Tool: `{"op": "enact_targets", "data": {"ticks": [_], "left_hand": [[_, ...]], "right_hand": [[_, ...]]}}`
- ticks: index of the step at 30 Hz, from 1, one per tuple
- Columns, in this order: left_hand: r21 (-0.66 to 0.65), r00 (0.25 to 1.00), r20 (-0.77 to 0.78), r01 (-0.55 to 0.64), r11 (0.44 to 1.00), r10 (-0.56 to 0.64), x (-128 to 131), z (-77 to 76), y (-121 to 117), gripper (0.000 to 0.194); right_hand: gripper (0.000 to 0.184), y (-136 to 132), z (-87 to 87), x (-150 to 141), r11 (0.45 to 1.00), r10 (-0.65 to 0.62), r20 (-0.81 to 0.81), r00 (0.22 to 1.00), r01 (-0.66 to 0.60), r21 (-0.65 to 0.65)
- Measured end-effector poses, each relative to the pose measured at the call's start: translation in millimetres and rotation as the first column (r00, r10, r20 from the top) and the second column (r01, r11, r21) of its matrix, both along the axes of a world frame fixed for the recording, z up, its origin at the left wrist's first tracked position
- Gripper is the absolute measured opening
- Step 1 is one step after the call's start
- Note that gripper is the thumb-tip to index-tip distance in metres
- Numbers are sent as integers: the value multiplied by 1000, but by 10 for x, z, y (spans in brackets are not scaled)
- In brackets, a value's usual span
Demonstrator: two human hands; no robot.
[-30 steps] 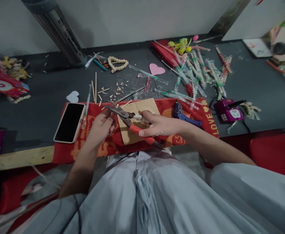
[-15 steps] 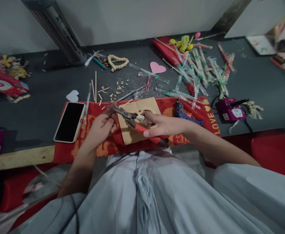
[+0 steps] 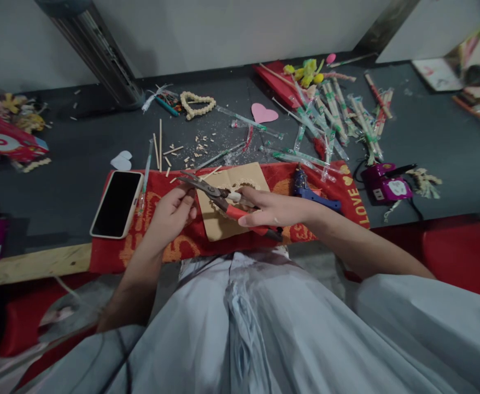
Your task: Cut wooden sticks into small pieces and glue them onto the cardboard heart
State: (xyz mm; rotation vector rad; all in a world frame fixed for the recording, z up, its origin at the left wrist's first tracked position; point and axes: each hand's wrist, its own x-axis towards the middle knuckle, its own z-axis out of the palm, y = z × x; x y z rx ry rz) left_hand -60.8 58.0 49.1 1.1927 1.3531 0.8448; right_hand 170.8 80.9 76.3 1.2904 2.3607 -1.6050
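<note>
My right hand is wrapped round the red handles of a pair of cutting pliers, whose metal jaws point left. My left hand is closed in a pinch just below the jaw tips, holding something small that I cannot make out. Both hands hover over a piece of brown cardboard that lies on a red cloth at the near edge of the dark table. A pale heart-shaped piece partly shows on the cardboard behind the pliers.
A phone lies on the cloth at the left. A blue glue gun and a purple device sit to the right. Wrapped chopsticks, a stick heart, a pink paper heart and wood chips lie beyond.
The pliers and both hands have shifted very slightly; the jaws stay near the left fingertips. The camera has tilted a little.
</note>
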Motion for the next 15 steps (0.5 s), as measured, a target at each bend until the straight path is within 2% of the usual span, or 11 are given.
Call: {"op": "enact_targets", "data": {"ticks": [4,10,15], "left_hand": [[-58,994,74,-75,995,80,46,15,33,16],[-151,977,176,-95,984,122,108,73,101,25],[-134,963,229,-114,984,143,154,108,112,27]], "right_hand": [[43,-11,-45,-49,998,-54,-15,998,53,-12],[46,-16,-46,-99,998,-44,-7,999,44,-33],[59,-40,-9,-116,998,-65,5,998,65,17]]}}
